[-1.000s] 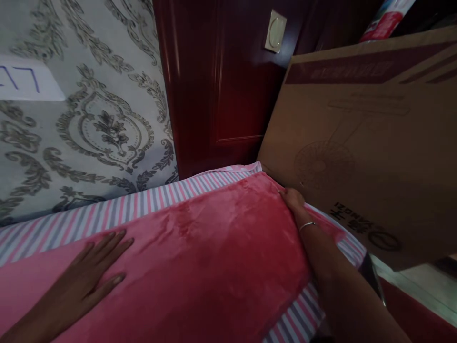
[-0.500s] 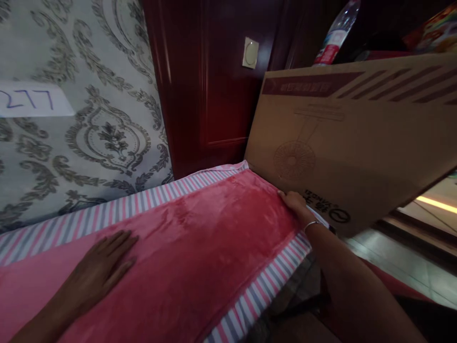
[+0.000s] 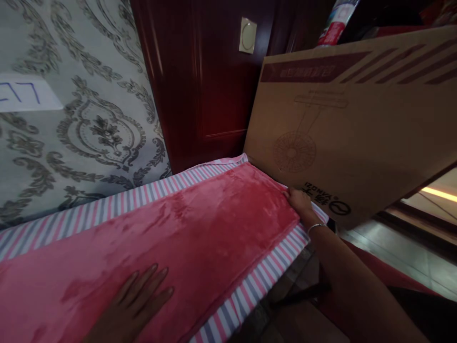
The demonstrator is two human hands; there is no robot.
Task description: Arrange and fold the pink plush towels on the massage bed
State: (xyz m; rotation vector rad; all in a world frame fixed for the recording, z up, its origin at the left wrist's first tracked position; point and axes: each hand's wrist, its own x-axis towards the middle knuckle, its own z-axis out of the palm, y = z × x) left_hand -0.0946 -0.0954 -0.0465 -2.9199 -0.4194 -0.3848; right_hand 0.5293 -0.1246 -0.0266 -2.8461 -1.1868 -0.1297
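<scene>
"So, where is the pink cloth [image 3: 214,219] lying?"

"It is lying on the striped sheet [image 3: 246,293], and its long side is running from the lower left towards the cardboard box [image 3: 367,124]."

"And which hand is being nearer to the box end?"

"The right hand [image 3: 300,204]. It is reaching that end's edge, so most of the cloth is stretching away to its left. The left hand [image 3: 137,307] is resting farther back along the length, with the cloth passing under it."

"How are the hands looking?"

"The left hand is lying open, palm down, its fingers a little apart, and it is gripping nothing. The right hand is bending its fingers at the edge. Its own back is hiding part of them, so one cannot tell if it is pinching the cloth, the sheet, or both."

"Is anything else hiding?"

"Yes, the picture's bottom border is cutting off the left wrist, and the left border is cutting off the cloth's other end."
</scene>
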